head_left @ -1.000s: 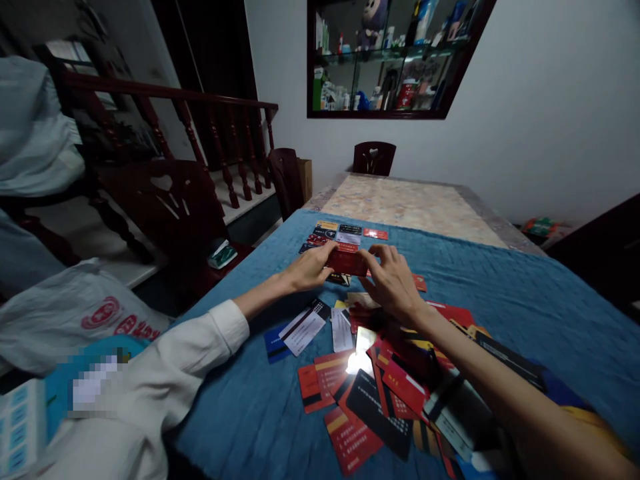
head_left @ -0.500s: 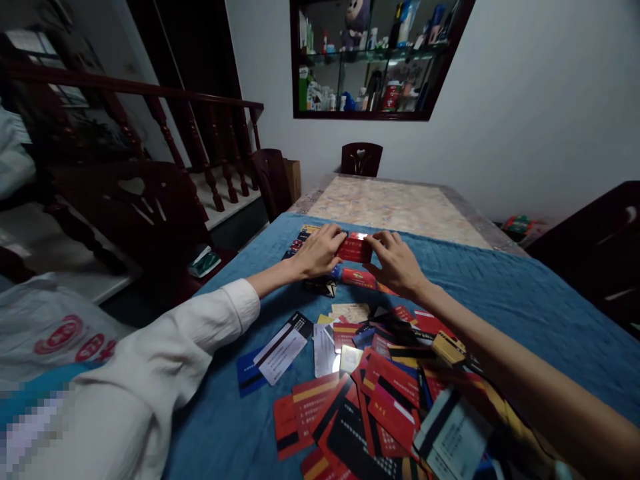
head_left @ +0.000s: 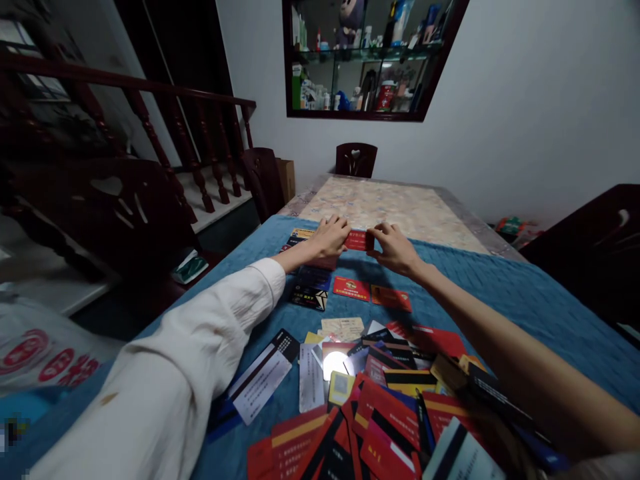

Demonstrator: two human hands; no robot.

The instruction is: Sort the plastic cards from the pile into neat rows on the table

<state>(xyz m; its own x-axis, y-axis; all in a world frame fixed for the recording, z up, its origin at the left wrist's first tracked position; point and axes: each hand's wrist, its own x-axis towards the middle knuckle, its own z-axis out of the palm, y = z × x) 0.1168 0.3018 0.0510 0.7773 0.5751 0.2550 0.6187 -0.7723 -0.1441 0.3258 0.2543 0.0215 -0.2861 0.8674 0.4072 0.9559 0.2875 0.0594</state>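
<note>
Between my two hands a red card [head_left: 359,240] is held level by its short ends, near the far edge of the blue cloth [head_left: 430,267]. My left hand [head_left: 330,239] closes on the card's left end, and my right hand [head_left: 393,248] pinches the right end. Under and beside my left hand lie cards in rows, partly hidden by it. Closer to me are a black card [head_left: 310,297], a red card with a yellow emblem [head_left: 352,288] and an orange-red card [head_left: 391,297]. A loose pile of mixed cards [head_left: 390,413] spreads beneath my right forearm.
A white-and-black card [head_left: 264,383] overlaps a blue one left of the pile. Beyond the cloth is the patterned tabletop [head_left: 380,200]. Dark wooden chairs [head_left: 356,160] stand around the table. A plastic bag [head_left: 45,353] sits at the left, and a glass-shelved cabinet [head_left: 367,60] is in the wall.
Both hands have moved the red card farther away, toward the cloth's far edge. Lower-row cards and more of the pile have come into sight as the view shifted.
</note>
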